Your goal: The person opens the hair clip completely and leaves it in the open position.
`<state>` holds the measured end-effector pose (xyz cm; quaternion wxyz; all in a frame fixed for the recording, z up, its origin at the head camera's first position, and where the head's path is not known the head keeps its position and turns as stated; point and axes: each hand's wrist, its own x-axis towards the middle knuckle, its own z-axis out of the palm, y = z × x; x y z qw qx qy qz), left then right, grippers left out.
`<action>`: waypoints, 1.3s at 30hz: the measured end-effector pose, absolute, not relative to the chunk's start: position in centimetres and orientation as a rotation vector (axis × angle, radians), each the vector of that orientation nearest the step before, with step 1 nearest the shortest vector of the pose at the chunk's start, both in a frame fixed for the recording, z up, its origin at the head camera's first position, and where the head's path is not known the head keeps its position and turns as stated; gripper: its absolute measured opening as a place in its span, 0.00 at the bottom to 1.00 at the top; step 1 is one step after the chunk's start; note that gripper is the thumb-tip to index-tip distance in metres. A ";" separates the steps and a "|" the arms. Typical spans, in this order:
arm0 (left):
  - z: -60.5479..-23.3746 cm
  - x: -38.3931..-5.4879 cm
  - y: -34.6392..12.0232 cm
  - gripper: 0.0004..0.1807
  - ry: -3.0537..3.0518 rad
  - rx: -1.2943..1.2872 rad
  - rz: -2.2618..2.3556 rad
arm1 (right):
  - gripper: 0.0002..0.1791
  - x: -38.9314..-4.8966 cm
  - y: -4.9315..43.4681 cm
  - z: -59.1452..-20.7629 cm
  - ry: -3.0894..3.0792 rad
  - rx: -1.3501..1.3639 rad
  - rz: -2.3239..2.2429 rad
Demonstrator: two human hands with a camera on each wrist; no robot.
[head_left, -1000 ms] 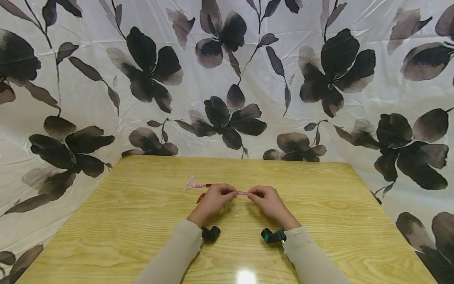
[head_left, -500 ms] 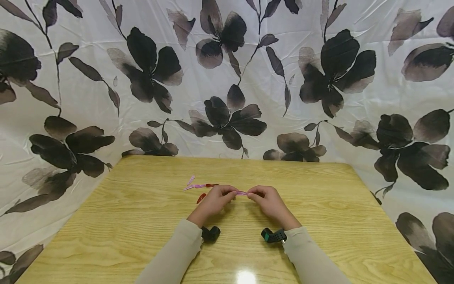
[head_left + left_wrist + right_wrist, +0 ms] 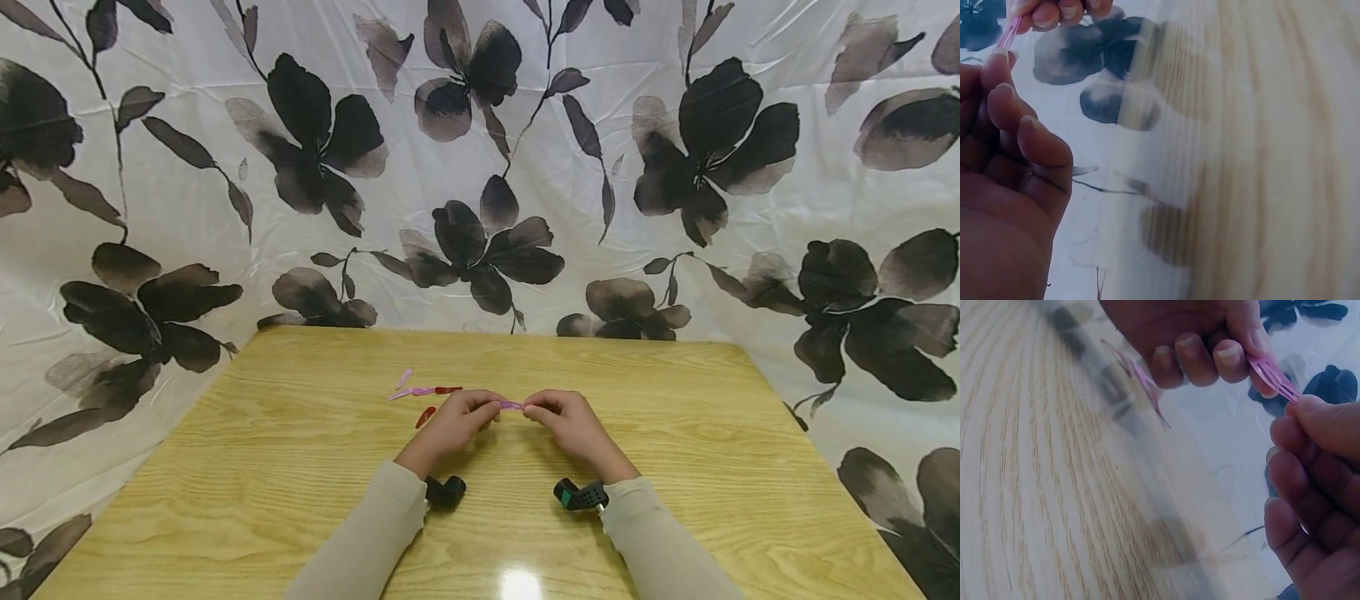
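Observation:
Above the table, both hands hold a pink snap hair clip (image 3: 512, 406) by its opposite ends. My left hand (image 3: 459, 423) pinches one end between thumb and finger, and my right hand (image 3: 572, 423) pinches the other. The right wrist view shows the slotted pink clip (image 3: 1277, 380) stretched between the two sets of fingertips; its ends are covered. Only a short piece of the pink clip (image 3: 1010, 31) appears in the left wrist view.
Left of my left hand lies a row of pink clips (image 3: 412, 392) with a red clip (image 3: 447, 389) at its right end. Another pink clip (image 3: 404, 378) lies beyond. A separate red clip (image 3: 425, 417) is near the left wrist. Floral fabric (image 3: 480, 167) hangs behind the wooden table (image 3: 262, 467).
Both hands keep their pinch on the pink clip and barely move. The left hand has shifted slightly, so more of the red clip at the row's end shows.

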<state>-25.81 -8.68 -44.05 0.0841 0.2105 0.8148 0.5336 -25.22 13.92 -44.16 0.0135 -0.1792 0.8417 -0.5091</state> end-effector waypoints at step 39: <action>-43.1 -24.9 -8.4 0.14 2.370 0.640 1.672 | 0.14 -24.9 14.0 -43.9 2.461 -0.628 -1.725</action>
